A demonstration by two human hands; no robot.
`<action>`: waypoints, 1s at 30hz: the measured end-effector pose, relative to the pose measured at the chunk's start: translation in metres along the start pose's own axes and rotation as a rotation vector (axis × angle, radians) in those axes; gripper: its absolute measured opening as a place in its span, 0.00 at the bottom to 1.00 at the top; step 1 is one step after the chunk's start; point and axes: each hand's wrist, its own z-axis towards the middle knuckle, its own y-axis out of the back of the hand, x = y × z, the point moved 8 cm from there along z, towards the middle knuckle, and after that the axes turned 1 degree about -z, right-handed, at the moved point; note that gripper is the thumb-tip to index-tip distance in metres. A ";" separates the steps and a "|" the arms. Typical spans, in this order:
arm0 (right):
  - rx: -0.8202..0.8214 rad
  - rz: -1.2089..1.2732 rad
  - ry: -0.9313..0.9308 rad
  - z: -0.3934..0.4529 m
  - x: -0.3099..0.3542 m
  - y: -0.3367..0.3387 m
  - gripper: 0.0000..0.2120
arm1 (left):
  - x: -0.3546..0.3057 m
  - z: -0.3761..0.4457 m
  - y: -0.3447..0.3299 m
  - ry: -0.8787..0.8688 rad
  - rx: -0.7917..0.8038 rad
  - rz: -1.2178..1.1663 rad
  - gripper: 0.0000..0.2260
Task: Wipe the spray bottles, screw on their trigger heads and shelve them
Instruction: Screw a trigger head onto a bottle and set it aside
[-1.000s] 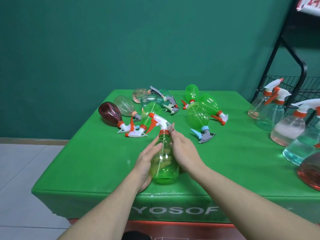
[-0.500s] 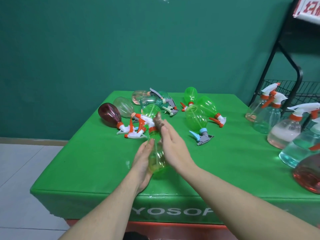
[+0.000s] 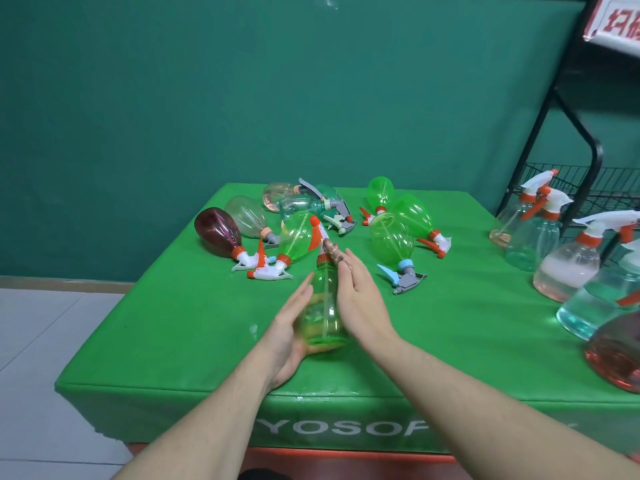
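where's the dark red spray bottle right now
The dark red bottle lies on its side at the far left of the green table in the head view, beside a clear bottle, left of both hands.

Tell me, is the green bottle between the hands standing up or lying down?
Standing up. The green bottle has its base on the table and its trigger head on top.

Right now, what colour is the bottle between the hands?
Clear green bottle, orange collar; head view.
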 end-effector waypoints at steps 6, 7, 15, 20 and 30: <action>0.100 -0.232 0.242 -0.002 0.014 -0.003 0.19 | 0.003 0.002 0.007 0.018 -0.050 0.020 0.31; 0.116 -0.286 0.257 0.001 0.015 -0.002 0.20 | 0.003 0.002 0.006 0.016 -0.043 0.015 0.31; 0.227 -0.474 0.256 0.011 0.011 -0.002 0.23 | 0.003 0.002 0.003 0.045 0.020 -0.045 0.30; 0.179 -0.481 0.171 0.020 0.016 0.001 0.21 | 0.003 0.002 0.001 0.024 -0.001 0.002 0.28; 0.153 -0.484 0.144 0.023 0.013 -0.012 0.22 | 0.002 0.003 0.003 0.005 -0.034 -0.007 0.33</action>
